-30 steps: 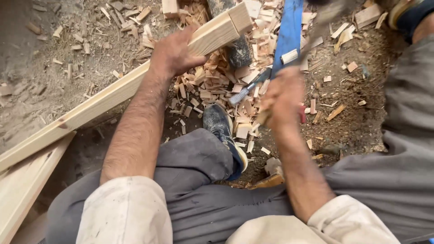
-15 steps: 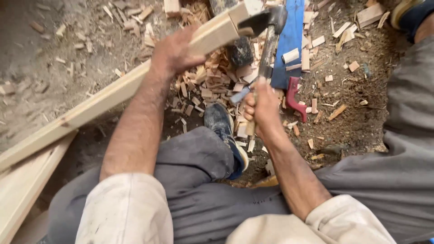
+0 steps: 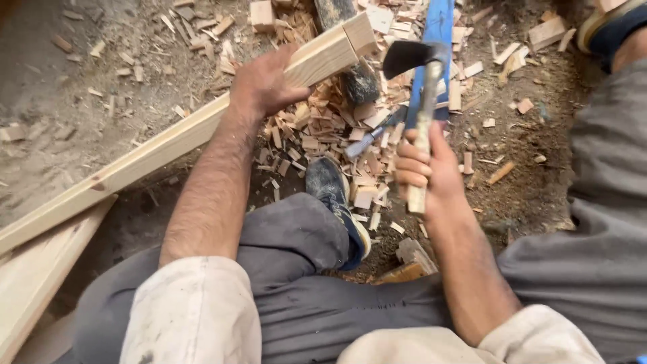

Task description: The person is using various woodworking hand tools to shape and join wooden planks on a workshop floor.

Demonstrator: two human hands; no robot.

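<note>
My left hand (image 3: pixel 261 84) grips a long pale wooden beam (image 3: pixel 168 141) near its cut end, which is raised over a pile of wood chips (image 3: pixel 323 128). A hatchet (image 3: pixel 421 87) with a dark head and wooden handle is held in my right hand (image 3: pixel 424 168), its head level with the beam's end and a little to its right. My shoe (image 3: pixel 333 195) rests among the chips between the two hands.
A blue bar (image 3: pixel 431 40) lies behind the hatchet. Another plank (image 3: pixel 40 269) sits at lower left. Wood offcuts and chips litter the dirt floor. A second shoe (image 3: pixel 610 23) shows at top right. My grey-trousered legs fill the lower frame.
The right hand, blurred in mid-swing a second ago, has brought the hatchet up so its head now sits beside the beam's end. The left hand keeps its hold on the beam.
</note>
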